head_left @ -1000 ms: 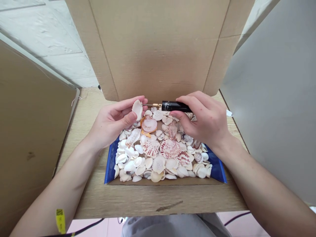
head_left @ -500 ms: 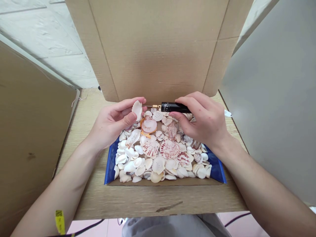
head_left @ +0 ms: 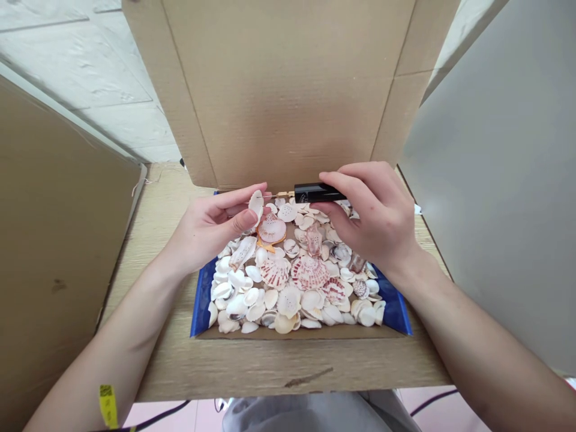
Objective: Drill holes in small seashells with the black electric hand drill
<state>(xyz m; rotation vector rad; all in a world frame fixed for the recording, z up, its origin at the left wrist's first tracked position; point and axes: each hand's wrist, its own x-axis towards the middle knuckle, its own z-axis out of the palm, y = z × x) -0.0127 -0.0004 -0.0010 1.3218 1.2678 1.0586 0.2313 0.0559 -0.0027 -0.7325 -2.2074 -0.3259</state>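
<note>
My left hand (head_left: 216,225) pinches a white seashell (head_left: 256,206) between thumb and fingers, turned nearly edge-on. In my right hand (head_left: 375,213) is a black mini hand drill (head_left: 315,192) with a brass chuck, held level and pointing left. Its thin bit reaches the shell; whether the tip has gone through I cannot tell. Below both hands lies a shallow cardboard tray (head_left: 297,332) with blue sides, filled with many shells. Several of them carry small dotted holes, among them a pink-and-orange scallop shell (head_left: 272,228) and a red-striped scallop shell (head_left: 309,272).
The tray rests on a wooden table (head_left: 234,369). A tall cardboard sheet (head_left: 288,90) stands behind it. Brown board (head_left: 54,228) rises on the left and a grey panel (head_left: 495,180) on the right. A black cable (head_left: 164,414) runs below the table's front edge.
The shell in my left hand has shifted slightly right and down and turned more edge-on. My right hand and the drill have risen a little.
</note>
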